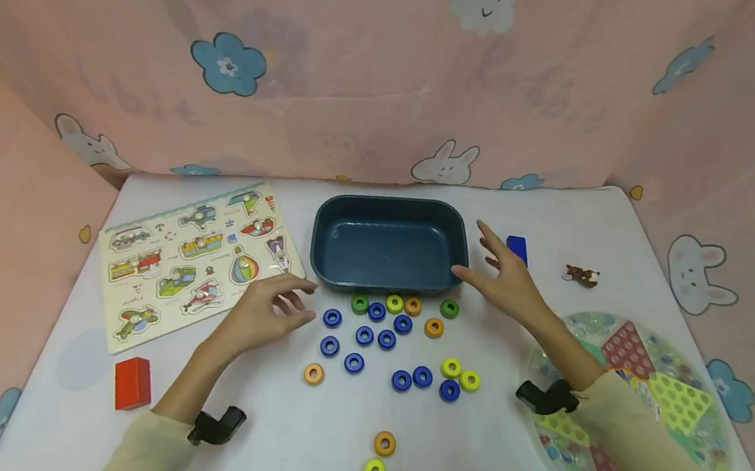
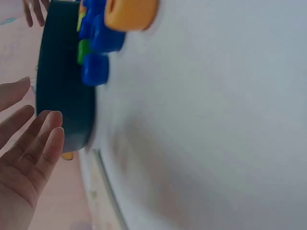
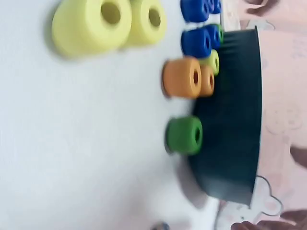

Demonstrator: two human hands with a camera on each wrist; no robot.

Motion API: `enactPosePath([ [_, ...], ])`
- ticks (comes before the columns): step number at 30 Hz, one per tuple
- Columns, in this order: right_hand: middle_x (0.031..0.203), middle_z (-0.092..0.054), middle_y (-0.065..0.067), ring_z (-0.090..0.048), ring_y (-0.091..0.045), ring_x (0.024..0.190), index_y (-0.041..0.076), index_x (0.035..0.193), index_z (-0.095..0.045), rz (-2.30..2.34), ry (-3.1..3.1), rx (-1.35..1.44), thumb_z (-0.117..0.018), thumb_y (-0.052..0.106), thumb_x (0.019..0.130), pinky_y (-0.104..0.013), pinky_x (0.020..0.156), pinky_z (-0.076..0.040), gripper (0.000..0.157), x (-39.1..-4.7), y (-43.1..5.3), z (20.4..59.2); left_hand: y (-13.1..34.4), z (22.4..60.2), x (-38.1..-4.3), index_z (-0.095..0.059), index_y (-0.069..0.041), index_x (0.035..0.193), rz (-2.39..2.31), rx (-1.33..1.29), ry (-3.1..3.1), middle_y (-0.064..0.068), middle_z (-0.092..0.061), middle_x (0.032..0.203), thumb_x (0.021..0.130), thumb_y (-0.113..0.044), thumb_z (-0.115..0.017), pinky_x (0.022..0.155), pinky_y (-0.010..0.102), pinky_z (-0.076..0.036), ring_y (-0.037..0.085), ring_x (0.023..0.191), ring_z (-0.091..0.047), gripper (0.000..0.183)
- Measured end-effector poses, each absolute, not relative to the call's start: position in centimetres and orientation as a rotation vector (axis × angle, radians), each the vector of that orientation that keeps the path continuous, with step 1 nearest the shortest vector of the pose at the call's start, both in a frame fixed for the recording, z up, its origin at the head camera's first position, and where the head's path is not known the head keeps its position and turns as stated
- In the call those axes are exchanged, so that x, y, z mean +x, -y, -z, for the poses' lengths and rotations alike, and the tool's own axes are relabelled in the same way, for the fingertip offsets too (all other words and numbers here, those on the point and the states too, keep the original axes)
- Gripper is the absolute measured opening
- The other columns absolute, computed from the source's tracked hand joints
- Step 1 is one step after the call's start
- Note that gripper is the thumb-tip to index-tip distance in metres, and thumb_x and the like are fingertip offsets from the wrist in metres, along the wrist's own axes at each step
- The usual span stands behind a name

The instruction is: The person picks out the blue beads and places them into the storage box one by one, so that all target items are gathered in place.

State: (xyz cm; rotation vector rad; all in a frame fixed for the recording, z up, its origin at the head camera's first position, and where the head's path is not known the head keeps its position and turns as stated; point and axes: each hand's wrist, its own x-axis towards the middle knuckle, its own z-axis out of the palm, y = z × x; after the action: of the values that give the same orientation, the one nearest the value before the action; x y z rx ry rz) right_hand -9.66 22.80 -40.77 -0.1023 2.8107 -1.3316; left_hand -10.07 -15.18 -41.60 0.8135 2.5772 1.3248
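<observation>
A dark teal rectangular basin (image 1: pixel 391 285) stands at the back of the white table, with its inside bare. My left hand (image 1: pixel 266 309) hovers by its left front corner, fingers loosely bent and holding nothing. On the other side, my right hand (image 1: pixel 507 286) is spread, its thumb tip right at the basin's right front rim. Several ring-shaped beads lie in front of the basin, among them a blue bead (image 1: pixel 354 362), a green bead (image 3: pixel 184 135), an orange bead (image 3: pixel 182 77) and a yellow bead (image 1: pixel 469 380). In the left wrist view the left fingers (image 2: pixel 50 143) overlap the basin's end.
A wooden vehicle puzzle board (image 1: pixel 172 292) lies at the left, with a red block (image 1: pixel 132 383) below it. Right of the basin are a blue block (image 1: pixel 517 248) and a small brown figure (image 1: pixel 581 276). A round patterned clear bag (image 1: pixel 672 388) lies under the right forearm.
</observation>
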Motion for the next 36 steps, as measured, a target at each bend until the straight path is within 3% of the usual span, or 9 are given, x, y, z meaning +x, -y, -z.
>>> enactPosePath([
  [6, 0.149, -0.023, -0.013, -0.032, -0.029, 0.131, 0.009, 0.148, -0.012, 1.730, -2.486, 0.006, -0.054, 0.010, 0.093, -0.040, 0.100, -0.035, 0.070, -10.0, -22.4, 42.2, 14.7, 43.5, -9.5, -0.065, -0.003, 0.108, -1.305, 0.784, -2.498, 0.008, -0.065, 0.100, 0.069, -0.004, -0.080, 0.064, 0.030, -0.052, 0.019, 0.078, -0.059, 0.042],
  [11, 0.147, -0.029, -0.011, -0.036, -0.027, 0.129, 0.008, 0.146, -0.024, 1.793, -2.386, 0.097, -0.049, 0.001, 0.093, -0.036, 0.100, -0.034, 0.059, -10.1, -22.1, 42.9, 14.1, 44.7, -9.2, -0.064, -0.003, 0.111, -1.284, 0.788, -2.448, 0.005, -0.062, 0.097, 0.069, -0.003, -0.080, 0.061, 0.027, -0.050, 0.016, 0.074, -0.057, 0.045],
  [23, 0.146, -0.030, -0.009, -0.036, -0.025, 0.129, 0.011, 0.146, -0.027, 1.800, -2.373, 0.184, -0.048, 0.002, 0.092, -0.036, 0.102, -0.033, 0.058, -10.2, -21.7, 43.1, 11.7, 45.5, -8.9, -0.067, -0.002, 0.105, -1.264, 0.699, -2.523, 0.003, -0.060, 0.091, 0.075, -0.015, -0.077, 0.053, 0.024, -0.045, 0.012, 0.062, -0.052, 0.035],
  [32, 0.146, -0.031, -0.008, -0.035, -0.023, 0.129, 0.011, 0.146, -0.025, 1.789, -2.372, 0.184, -0.049, 0.003, 0.092, -0.035, 0.101, -0.034, 0.059, -10.1, -21.9, 43.3, 10.9, 45.3, -9.1, -0.068, -0.001, 0.103, -1.160, 0.670, -2.565, 0.002, -0.057, 0.089, 0.071, -0.005, -0.078, 0.053, 0.023, -0.047, 0.009, 0.064, -0.053, 0.034],
  [36, 0.147, -0.030, -0.008, -0.034, -0.024, 0.130, 0.012, 0.146, -0.025, 1.804, -2.359, 0.169, -0.049, 0.003, 0.093, -0.036, 0.102, -0.032, 0.059, -10.2, -21.9, 43.3, 11.4, 44.1, -9.2, -0.069, -0.002, 0.101, -1.209, 0.711, -2.587, 0.000, -0.059, 0.091, 0.070, -0.004, -0.078, 0.057, 0.024, -0.049, 0.014, 0.069, -0.055, 0.032],
])
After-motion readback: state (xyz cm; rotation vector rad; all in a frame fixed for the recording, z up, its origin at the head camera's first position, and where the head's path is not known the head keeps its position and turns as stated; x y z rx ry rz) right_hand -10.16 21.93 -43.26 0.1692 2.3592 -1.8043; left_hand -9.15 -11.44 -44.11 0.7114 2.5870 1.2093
